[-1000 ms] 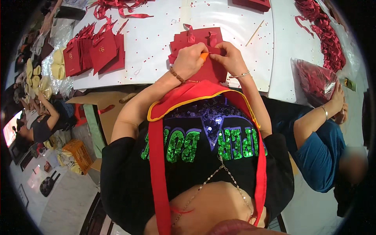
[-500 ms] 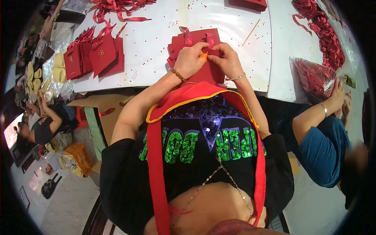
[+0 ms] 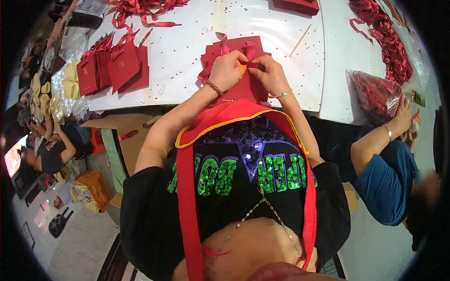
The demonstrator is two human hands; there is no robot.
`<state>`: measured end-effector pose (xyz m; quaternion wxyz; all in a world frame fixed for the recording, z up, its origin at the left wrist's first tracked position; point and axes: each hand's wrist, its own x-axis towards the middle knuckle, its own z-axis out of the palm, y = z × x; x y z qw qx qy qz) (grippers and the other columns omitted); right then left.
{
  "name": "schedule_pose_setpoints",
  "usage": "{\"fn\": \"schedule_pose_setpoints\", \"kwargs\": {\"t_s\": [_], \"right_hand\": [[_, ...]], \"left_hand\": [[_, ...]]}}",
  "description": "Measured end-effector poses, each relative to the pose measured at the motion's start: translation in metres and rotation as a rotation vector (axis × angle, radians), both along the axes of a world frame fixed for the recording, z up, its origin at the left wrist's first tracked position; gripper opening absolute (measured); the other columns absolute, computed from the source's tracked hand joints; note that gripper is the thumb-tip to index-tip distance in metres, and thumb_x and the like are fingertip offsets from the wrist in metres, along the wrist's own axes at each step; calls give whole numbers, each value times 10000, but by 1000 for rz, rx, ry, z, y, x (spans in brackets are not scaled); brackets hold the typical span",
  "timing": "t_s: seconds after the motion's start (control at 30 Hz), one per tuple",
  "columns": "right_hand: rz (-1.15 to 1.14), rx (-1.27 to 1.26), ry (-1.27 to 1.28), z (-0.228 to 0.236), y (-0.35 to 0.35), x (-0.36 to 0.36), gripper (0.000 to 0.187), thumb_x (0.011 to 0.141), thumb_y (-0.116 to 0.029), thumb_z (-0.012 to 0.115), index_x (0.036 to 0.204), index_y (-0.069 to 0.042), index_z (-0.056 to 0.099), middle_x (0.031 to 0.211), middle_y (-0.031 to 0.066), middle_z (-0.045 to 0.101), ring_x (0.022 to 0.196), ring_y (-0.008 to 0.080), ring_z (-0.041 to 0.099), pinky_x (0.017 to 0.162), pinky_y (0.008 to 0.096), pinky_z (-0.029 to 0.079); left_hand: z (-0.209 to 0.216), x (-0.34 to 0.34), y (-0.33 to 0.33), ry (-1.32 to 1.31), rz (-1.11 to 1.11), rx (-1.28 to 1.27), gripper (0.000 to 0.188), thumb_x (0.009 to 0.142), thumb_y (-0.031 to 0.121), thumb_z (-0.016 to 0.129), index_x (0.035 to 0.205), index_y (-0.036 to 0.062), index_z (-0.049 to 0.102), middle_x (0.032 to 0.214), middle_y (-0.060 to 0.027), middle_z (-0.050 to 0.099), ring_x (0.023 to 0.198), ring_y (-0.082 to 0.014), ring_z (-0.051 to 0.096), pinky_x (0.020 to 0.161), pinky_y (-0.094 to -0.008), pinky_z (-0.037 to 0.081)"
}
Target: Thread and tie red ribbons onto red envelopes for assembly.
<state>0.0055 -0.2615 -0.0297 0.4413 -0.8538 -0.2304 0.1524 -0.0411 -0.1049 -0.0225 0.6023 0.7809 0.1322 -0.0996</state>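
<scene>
A stack of dark red paper gift bags with ribbon handles lies on the white table before me. Over the top bag, a short stretch of red ribbon runs between my two hands. My left hand has its fingertips pinched on one end, and a small orange piece shows at those fingers; its kind is hidden. My right hand pinches the ribbon from the other side, fingers bent. Part of the bag lies under both hands and reaches toward my red apron.
Upright red bags stand at the left. Loose ribbons lie behind them. A thin wooden stick rests right of the stack. A co-worker's hand touches a plastic-wrapped red bundle. Red dots are scattered on the table.
My right hand has shifted slightly down and its fingers have changed their bend. More ribbon shows between my hands. The bag beneath has moved a little.
</scene>
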Motion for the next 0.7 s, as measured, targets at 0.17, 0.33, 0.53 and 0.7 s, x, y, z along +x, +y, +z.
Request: {"fn": "schedule_pose_setpoints", "kwargs": {"t_s": [0.17, 0.33, 0.53, 0.7], "right_hand": [[6, 18, 138, 3, -3, 7, 210, 751, -108, 654, 924, -6, 593, 760, 39, 587, 680, 94, 515, 616, 225, 429], [-27, 79, 300, 1, -1, 7, 242, 762, -113, 649, 967, 0, 589, 774, 15, 584, 693, 80, 504, 619, 217, 420], [-38, 149, 373, -3, 1, 6, 271, 769, -108, 640, 1010, 1, 582, 804, 14, 588, 711, 78, 506, 633, 215, 420], [-23, 147, 294, -5, 0, 0, 265, 767, -95, 635, 1012, -9, 581, 844, 16, 586, 755, 83, 514, 658, 214, 421]], "left_hand": [[6, 2, -3, -268, -59, 310, 179, 727, 71, 554, 899, 27, 579, 624, -121, 581, 593, -237, 570, 547, -343, 444], [9, 14, 15, -12, -138, 12, 210, 718, 55, 552, 918, -3, 578, 594, -71, 597, 517, -118, 573, 480, -259, 435], [11, 13, 16, 58, -138, -24, 264, 721, 63, 565, 975, -7, 578, 598, -81, 600, 523, -131, 576, 493, -265, 441], [10, 9, 11, 11, -148, 91, 247, 714, 61, 570, 953, 5, 595, 595, -85, 606, 534, -145, 587, 501, -279, 445]]}}
